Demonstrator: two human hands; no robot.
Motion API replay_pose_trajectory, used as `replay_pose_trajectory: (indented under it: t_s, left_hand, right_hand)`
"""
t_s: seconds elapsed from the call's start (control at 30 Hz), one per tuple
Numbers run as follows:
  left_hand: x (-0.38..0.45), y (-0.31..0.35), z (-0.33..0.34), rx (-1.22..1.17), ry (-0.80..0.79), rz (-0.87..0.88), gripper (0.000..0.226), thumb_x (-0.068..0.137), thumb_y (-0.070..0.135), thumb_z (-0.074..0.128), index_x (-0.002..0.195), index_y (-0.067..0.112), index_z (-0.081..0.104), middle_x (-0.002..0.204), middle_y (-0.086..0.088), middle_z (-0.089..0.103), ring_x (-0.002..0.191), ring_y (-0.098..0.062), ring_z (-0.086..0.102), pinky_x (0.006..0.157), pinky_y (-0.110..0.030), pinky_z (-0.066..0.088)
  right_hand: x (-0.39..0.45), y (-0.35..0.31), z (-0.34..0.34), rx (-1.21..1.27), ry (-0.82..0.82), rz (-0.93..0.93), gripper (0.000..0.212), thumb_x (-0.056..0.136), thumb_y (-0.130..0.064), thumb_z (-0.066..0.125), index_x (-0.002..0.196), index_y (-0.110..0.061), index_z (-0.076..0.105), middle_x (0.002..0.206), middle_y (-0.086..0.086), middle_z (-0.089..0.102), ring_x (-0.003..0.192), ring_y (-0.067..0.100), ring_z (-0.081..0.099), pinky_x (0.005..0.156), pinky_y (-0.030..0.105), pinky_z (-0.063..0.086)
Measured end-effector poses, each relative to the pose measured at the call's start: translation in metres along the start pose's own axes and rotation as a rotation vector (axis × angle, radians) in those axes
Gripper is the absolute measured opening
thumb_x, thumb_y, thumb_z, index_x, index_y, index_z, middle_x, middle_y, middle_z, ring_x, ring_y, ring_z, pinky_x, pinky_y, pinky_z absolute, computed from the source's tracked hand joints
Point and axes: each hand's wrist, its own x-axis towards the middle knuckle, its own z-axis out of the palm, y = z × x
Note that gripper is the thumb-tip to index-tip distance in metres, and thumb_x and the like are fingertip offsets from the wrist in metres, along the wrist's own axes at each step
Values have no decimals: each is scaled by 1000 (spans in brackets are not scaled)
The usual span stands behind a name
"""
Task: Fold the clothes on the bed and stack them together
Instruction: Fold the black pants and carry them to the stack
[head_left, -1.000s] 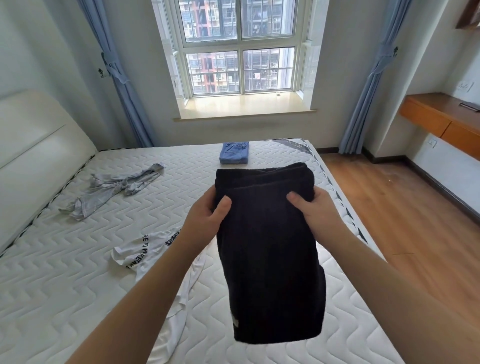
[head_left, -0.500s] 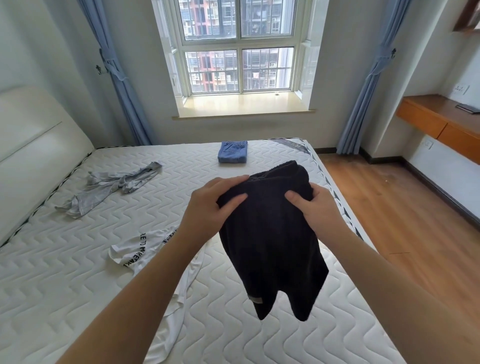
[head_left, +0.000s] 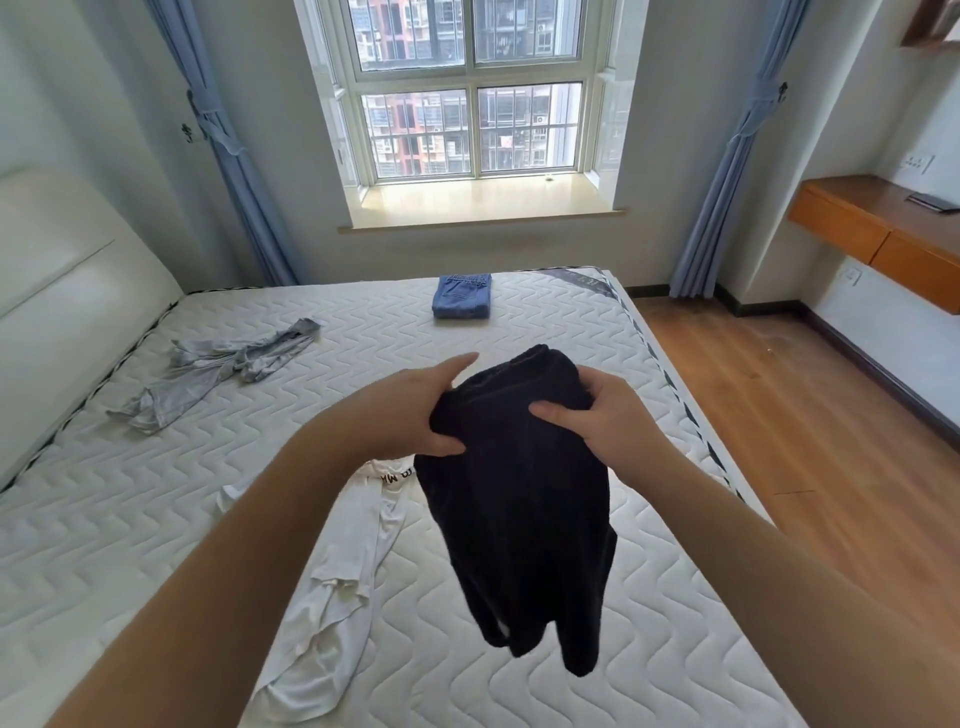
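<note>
Black garment (head_left: 519, 493), bunched, hanging limp

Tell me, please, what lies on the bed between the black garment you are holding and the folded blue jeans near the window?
Nothing: the head view shows only bare quilted mattress between the black garment and the folded blue jeans.

Only readable-ish bit: black letters are showing on the white t-shirt (head_left: 358, 525), centre of frame, mostly hiding behind the black garment (head_left: 519, 499). Can't make out words.
</note>
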Motion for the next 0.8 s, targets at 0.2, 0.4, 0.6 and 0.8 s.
replay_pose_trajectory:
  t_s: [0.2, 0.4, 0.6, 0.8]
  left_hand:
    - [19, 19, 10, -278, 53, 18, 58, 77, 39, 80, 120, 30, 43, 101, 15, 63, 89, -4, 61, 68, -17, 43]
    - [24, 27, 13, -307, 11, 59, 36, 79, 24, 73, 111, 27, 58, 94, 13, 68, 86, -6, 65, 72, -23, 48]
    - [22, 34, -4, -352, -14, 51, 32, 76, 41, 81, 102, 31, 67, 95, 15, 72, 84, 1, 66, 74, -21, 51]
    - [13, 38, -28, -202, 26, 74, 23, 75, 48, 80, 90, 38, 66, 84, 20, 70, 76, 11, 62, 61, -5, 44]
  right_hand:
    - [0, -5, 5, -65, -1, -43, 25, 77, -34, 80, 100, -35, 69, 95, -12, 74, 88, 9, 70, 87, 40, 57]
    - [-4, 11, -11, -178, -44, -64, 31, 80, -30, 79, 109, -26, 69, 98, -13, 73, 92, 6, 68, 87, 33, 54]
    - [-16, 59, -13, -319, -103, 133, 33, 87, -33, 72, 117, -21, 65, 102, -11, 66, 97, 13, 63, 91, 32, 52]
    - [-20, 113, -10, -256, -194, 257, 38, 91, -18, 65, 128, -24, 60, 122, -7, 66, 113, 19, 61, 103, 41, 48]
